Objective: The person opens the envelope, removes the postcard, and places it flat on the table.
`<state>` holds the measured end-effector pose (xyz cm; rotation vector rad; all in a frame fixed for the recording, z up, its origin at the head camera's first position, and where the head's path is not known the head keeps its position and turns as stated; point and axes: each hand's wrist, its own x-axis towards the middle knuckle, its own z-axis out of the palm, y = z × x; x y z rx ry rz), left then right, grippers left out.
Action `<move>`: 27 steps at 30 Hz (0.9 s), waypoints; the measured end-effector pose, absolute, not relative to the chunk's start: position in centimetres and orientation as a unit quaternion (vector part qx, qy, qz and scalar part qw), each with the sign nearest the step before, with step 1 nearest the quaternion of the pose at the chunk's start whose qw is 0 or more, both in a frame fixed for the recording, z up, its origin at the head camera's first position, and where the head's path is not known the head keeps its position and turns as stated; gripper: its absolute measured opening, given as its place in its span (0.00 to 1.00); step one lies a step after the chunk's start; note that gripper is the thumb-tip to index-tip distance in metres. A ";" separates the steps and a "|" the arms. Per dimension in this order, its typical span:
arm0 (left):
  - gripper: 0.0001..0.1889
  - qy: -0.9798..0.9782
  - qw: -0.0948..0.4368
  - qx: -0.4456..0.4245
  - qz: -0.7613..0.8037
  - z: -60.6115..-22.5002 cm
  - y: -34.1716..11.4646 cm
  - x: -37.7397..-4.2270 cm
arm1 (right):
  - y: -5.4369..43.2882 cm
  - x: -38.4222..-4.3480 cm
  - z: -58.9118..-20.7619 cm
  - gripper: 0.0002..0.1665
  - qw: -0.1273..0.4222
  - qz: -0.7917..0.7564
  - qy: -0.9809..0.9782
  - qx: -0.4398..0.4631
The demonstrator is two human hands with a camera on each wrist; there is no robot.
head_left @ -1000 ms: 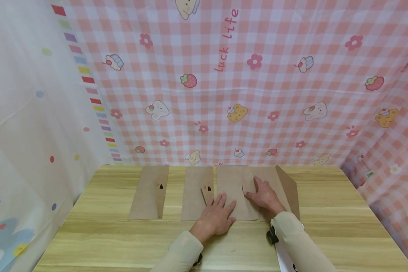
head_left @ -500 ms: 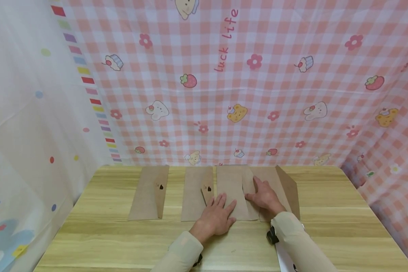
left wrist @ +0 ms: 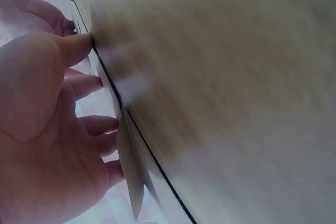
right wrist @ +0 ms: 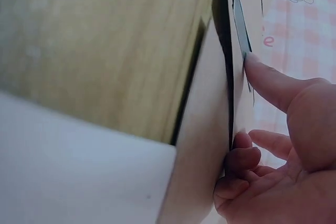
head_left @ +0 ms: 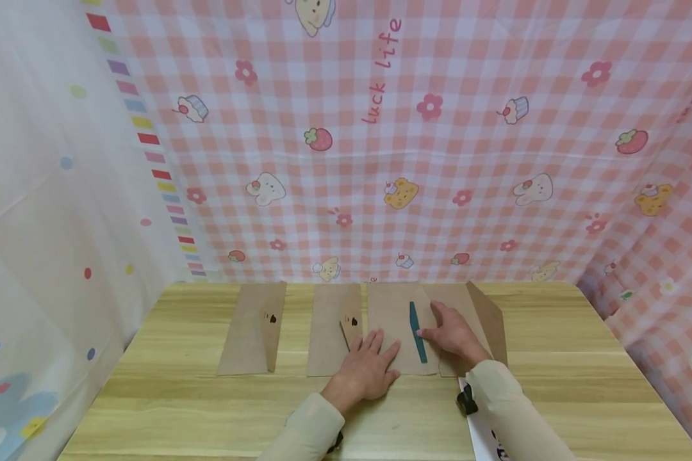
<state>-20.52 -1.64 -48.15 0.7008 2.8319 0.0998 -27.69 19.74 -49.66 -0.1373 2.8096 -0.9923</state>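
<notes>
My left hand [head_left: 368, 365] lies palm down with spread fingers, over the near edges of the second brown paper envelope [head_left: 325, 333] and the third brown envelope [head_left: 389, 307]. On the third, a dark teal strip [head_left: 418, 339] shows beside the flap's edge. My right hand [head_left: 454, 330] rests over the flap side of this envelope, its thumb touching the strip. In the right wrist view the thumb [right wrist: 275, 85] reaches out straight to the strip, while the other fingers bend lower down at the paper. Whether anything is pinched is hard to see.
A brown envelope [head_left: 245, 330] lies at the left, and another envelope with its flap unfolded [head_left: 490, 317] lies at the right, partly under my right hand. White printed paper [head_left: 481, 435] sticks out below my right sleeve. A checked cloth [head_left: 346, 160] hangs behind the wooden table [head_left: 167, 397].
A dark teal strip has come into view at the third envelope's flap edge, beside my right thumb. My right hand has shifted very slightly right; the left has stayed put.
</notes>
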 end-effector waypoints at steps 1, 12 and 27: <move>0.30 0.964 0.111 0.238 0.034 -48.1 -1.6 -20.5 | 19.8 -27.7 -49.7 0.47 0.076 -0.331 0.939 -0.051; 0.30 0.963 0.116 0.239 0.038 -48.3 -1.6 -20.6 | 20.0 -27.6 -49.8 0.45 0.086 -0.347 0.932 -0.055; 0.30 0.963 0.117 0.239 0.041 -48.2 -1.6 -20.7 | 19.9 -27.5 -50.0 0.45 0.081 -0.340 0.936 -0.050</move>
